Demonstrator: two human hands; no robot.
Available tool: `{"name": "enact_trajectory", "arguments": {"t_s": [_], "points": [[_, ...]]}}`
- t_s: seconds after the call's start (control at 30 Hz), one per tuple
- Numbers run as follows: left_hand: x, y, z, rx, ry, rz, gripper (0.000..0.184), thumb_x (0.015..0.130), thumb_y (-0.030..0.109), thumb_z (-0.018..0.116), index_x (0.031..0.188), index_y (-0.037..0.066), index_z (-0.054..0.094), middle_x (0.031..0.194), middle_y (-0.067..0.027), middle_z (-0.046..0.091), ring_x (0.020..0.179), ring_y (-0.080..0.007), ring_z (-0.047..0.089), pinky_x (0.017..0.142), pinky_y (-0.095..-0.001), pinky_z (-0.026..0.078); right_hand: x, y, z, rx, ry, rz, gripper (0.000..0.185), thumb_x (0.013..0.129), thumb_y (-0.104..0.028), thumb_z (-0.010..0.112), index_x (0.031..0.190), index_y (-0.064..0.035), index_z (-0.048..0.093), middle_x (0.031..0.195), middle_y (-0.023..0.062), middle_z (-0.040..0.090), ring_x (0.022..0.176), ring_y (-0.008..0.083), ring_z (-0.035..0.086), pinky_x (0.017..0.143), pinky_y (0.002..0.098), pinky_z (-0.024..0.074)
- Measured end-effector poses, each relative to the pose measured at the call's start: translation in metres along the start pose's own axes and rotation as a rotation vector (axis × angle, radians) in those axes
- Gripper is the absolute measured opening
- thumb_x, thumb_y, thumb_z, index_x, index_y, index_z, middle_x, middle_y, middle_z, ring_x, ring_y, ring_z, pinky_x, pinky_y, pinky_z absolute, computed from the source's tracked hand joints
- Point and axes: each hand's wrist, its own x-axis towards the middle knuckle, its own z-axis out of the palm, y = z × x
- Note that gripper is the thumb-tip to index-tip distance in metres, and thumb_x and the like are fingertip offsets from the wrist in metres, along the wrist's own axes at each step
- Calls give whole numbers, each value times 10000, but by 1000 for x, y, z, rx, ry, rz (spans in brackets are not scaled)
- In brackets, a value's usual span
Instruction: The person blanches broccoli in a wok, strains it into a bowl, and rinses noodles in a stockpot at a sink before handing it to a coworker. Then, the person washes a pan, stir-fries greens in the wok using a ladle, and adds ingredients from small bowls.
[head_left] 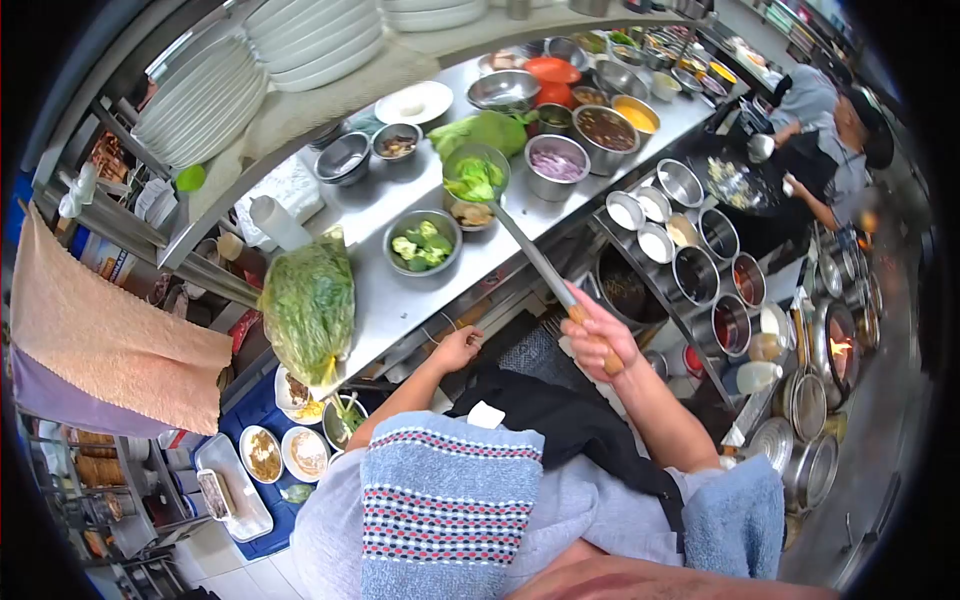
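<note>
Above the steel tabletop (385,320), the right hand (602,340) grips the wooden end of a long-handled metal ladle (535,255), fingers wrapped round it. The ladle's round bowl carries pale and bright green cut vegetables (477,180), and it sits between a broad green leaf (497,132) and a round steel bowl of cut greens (422,262). A small bowl of brown slices (473,213) lies just below it, partly covered by the ladle, and a steel pot of chopped red onion (556,166) is to its right. The step in hand looks like portioning or moving a scoop of greens. From this position, any shift of the ladle would call for a level bowl and a steady wrist, with clearance over the crowded rims around it.

The left hand (458,350) is loosely open by the near edge, fingers bent, with nothing visible in it; I cannot tell whether it touches the edge. To its left, a clear plastic bag of leafy greens (312,300) stands at the tabletop's corner.

Whether the ladle touches the leaf or the small bowl is unclear. The ladle's underside is hidden, as is part of the brown slices. At upper right, a co-worker (848,165) by a dark wok (768,178) is blurred, and the lens's black border cuts off the room's outer parts.
</note>
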Motion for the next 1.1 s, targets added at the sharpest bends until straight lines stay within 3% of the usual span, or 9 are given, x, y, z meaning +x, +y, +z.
{"name": "enact_trajectory", "arguments": {"t_s": [0.37,0.43,0.53,0.57,0.77,0.83,0.9,0.93,1.1], "points": [[-17,66,20,-409,-38,-95,365,885,35,516,1250,38,517,916,-31,623,760,-100,606,611,-237,466,156,-50,3,-1364,383,-90,834,810,6,559,1522,-108,140,798,68,558,445,104,451,401,258,401],[-18,69,26,-448,23,-40,360,888,40,516,1248,40,524,919,-40,631,738,-98,599,629,-238,477,163,-59,-19,-1474,404,48,808,811,3,558,1512,-72,165,1048,168,608,680,222,631,609,323,525],[-40,79,26,-571,117,-66,369,870,7,492,1236,36,531,915,-46,628,708,-95,594,605,-228,482,162,-49,-66,-1871,320,-214,813,819,-22,554,1513,-67,134,1449,281,360,1384,361,318,1102,353,285],[-46,79,22,-628,202,-85,377,859,-8,481,1231,32,532,915,-50,624,692,-95,592,588,-224,481,161,-49,-73,-1874,318,-211,813,819,-22,554,1513,-67,134,1449,281,360,1384,361,318,1102,353,285],[-56,53,-31,-552,578,-132,376,848,5,496,1221,45,507,893,-74,600,649,-113,582,535,-235,476,149,-41,-45,-1760,418,-139,814,829,-49,543,1524,-137,128,1397,294,419,1305,408,413,1064,370,344],[-46,52,-45,-531,605,-203,372,863,27,510,1235,44,491,885,-73,596,659,-118,586,541,-236,480,144,-36,-37,-1853,450,-212,790,840,-43,542,1522,-142,155,1194,242,586,1001,368,632,867,377,497],[-35,52,-57,-544,589,-286,381,896,94,541,1267,49,467,871,-76,594,670,-131,588,547,-242,489,125,-30,-24,-1222,406,-68,783,848,-30,550,1520,-149,167,900,120,610,590,220,602,550,330,506],[-31,52,-64,-556,585,-312,292,922,167,562,1178,40,499,852,-70,587,675,-145,597,528,-253,497,116,-20,-19,-984,356,-137,793,849,-11,557,1517,-154,153,751,31,504,436,90,424,390,254,378],[-9,14,-118,-531,440,-292,203,913,193,610,891,41,478,778,-74,573,612,-166,612,455,-268,496,9,23,-16,-466,212,-241,642,910,-170,614,1446,-103,266,686,47,450,437,99,455,355,220,376]]}}
